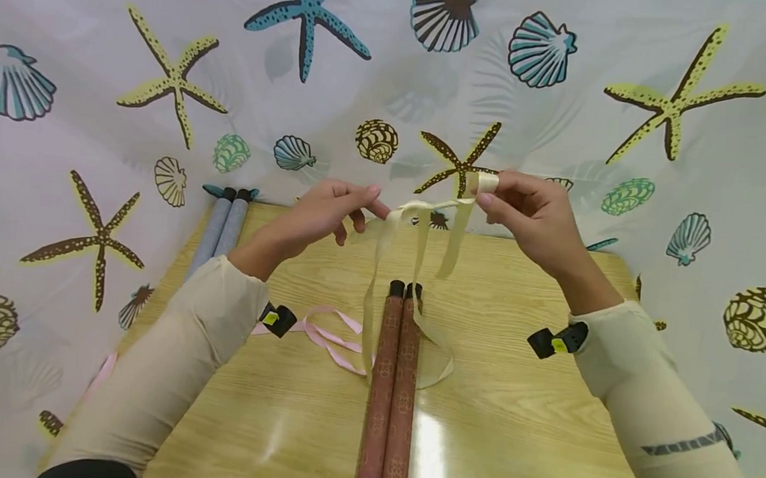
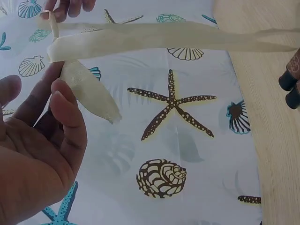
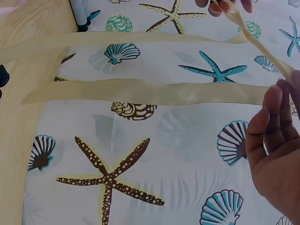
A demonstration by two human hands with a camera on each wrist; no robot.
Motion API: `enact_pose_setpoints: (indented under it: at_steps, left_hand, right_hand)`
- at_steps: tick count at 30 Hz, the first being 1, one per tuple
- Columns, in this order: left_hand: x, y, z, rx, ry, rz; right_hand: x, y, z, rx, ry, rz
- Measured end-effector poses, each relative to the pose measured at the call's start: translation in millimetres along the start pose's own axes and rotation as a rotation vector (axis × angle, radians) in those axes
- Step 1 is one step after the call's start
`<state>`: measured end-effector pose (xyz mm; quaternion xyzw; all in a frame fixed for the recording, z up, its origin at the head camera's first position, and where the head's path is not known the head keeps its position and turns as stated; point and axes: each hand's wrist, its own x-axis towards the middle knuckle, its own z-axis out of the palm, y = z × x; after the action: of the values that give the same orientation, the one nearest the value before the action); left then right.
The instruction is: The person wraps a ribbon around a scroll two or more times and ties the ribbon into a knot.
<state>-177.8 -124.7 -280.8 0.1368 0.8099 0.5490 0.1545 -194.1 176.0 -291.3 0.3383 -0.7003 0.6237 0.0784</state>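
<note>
The right grip (image 1: 535, 215) pinches cream ribbon (image 1: 415, 208) strung between both hands; the left grip (image 1: 320, 214), unclenched, props it on 1 finger, seemingly for tension, 2 brown rolls (image 1: 382, 389) lying below

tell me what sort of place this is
Probably an indoor tabletop workspace, perhaps for crafts: a wood-grain table, a sheet printed with shells and starfish rising around it, and a cream ribbon held up in front.
</note>
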Motion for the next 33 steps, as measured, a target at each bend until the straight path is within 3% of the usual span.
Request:
enact_pose_setpoints:
  at_steps: [9, 15, 22, 28, 33]
  left_hand:
    - [-12.4, -12.3, -19.0, 0.130, 0.053, 0.016]
    - [-25.6, -23.7, -35.8, 0.227, 0.058, 0.033]
    - [-40.4, -44.9, -58.4, 0.221, 0.167, -0.065]
    - [-50.0, -64.5, -78.1, 0.178, 0.199, -0.142]
    - [-59.0, -78.6, -93.7, 0.192, 0.219, -0.181]
  right_hand:
    - [-28.8, 7.9, -26.4, 0.106, 0.072, 0.104]
    - [-47.2, 10.9, -44.1, 0.056, 0.083, 0.150]
    - [-71.9, 20.1, -60.0, -0.072, 0.053, 0.234]
    - [-92.1, 26.4, -74.7, -0.119, 0.059, 0.267]
    - [-109.7, 25.4, -90.5, -0.185, 0.066, 0.298]
